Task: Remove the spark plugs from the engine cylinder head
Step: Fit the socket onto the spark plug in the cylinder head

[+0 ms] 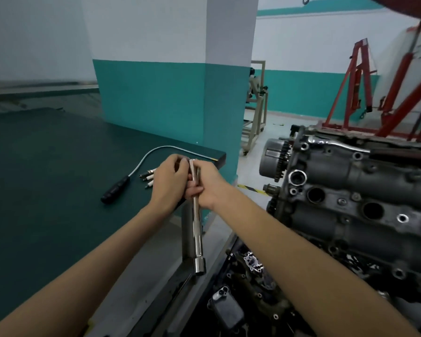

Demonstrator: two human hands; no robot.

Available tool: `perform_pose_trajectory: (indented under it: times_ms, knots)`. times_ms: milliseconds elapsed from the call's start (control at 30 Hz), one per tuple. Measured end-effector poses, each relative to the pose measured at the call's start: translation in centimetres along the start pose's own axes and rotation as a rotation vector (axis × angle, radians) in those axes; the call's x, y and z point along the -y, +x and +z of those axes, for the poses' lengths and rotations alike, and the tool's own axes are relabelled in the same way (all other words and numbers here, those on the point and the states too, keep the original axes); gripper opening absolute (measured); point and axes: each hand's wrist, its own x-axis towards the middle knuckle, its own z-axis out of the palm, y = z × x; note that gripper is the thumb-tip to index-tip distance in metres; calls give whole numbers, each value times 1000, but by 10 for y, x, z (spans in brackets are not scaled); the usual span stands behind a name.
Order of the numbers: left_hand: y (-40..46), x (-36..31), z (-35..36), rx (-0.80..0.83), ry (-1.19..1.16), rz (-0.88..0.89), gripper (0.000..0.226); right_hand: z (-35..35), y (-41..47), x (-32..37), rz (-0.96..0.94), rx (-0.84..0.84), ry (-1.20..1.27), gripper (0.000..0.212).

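Both my hands meet over the near edge of the green bench (46,166). My right hand (208,184) grips the top of a long chrome spark plug socket (197,234), which hangs down with its hex end lowest. My left hand (169,182) curls its fingers round the upper end of the same tool. Several removed spark plugs (148,177) lie on the bench just left of my hands. The grey cylinder head (350,205) sits at the right with dark open plug wells (372,210).
A flexible pickup tool with a black handle (116,189) lies on the bench. A teal and white pillar (170,98) stands behind. Red engine hoist frames (357,86) rise at the far right. Engine parts (250,276) sit low beside the bench.
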Motion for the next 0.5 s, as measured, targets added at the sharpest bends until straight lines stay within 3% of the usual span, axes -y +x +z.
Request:
perform_pose_trajectory:
  times_ms: [67, 267, 500]
  knots:
    - [-19, -31, 5, 13, -112, 60, 11, -8, -32, 8, -42, 37, 35, 34]
    - [-76, -98, 48, 162, -159, 206, 6, -57, -134, 25, -185, 13, 116, 37]
    - [-147, -172, 144, 562, -249, 257, 6, -147, -243, 48, -375, -274, 210, 41]
